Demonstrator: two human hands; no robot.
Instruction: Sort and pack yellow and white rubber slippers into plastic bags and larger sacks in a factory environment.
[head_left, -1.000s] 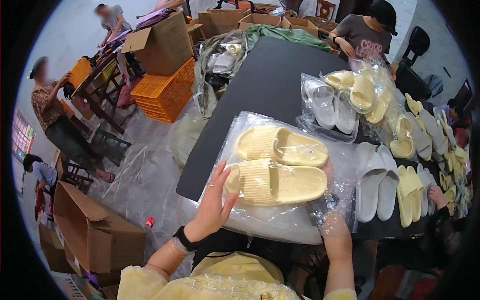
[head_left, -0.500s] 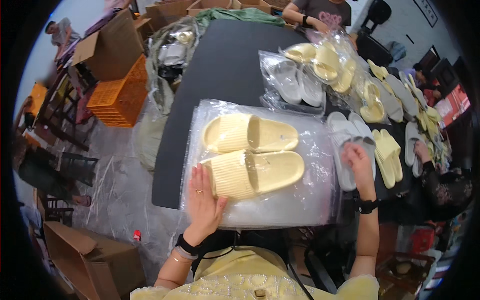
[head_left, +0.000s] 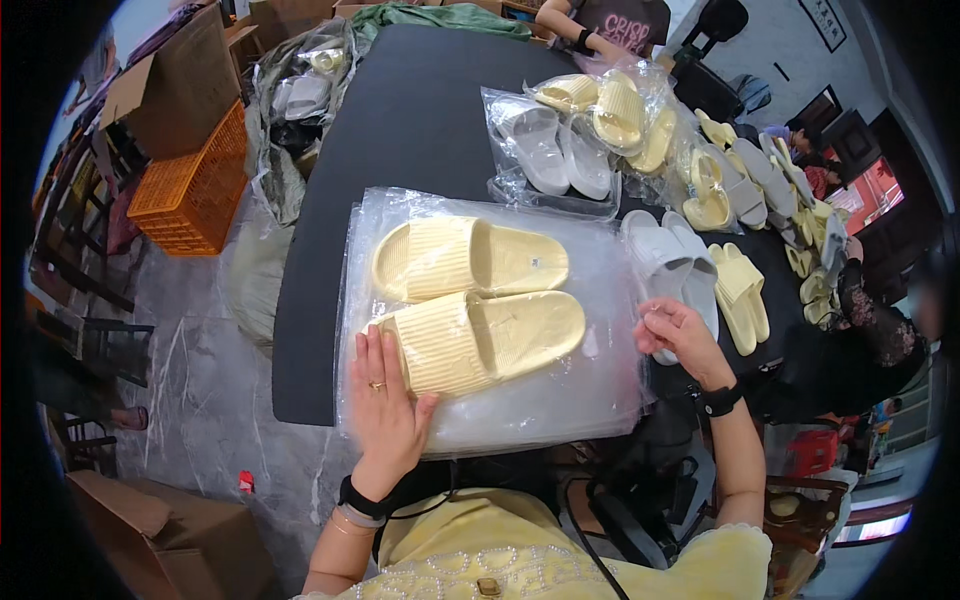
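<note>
with the pair of pale yellow ribbed foam slides point(head_left: 475, 305) lying inside the clear crinkly plastic bag point(head_left: 560, 400) on the black table point(head_left: 420, 110), the left hand point(head_left: 385, 405) presses flat, fingers together, while the right hand point(head_left: 675, 330) pinches the slippery film's edge; it all looks light, soft and squashy, best gripped at the bag's edges.

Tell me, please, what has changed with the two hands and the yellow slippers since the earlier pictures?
The right hand left the slippers' heel end and moved out to the right edge of the clear plastic bag, beside the white slippers. The left hand stayed flat on the bag at the near yellow slipper. Both yellow slippers kept lying side by side.
</note>
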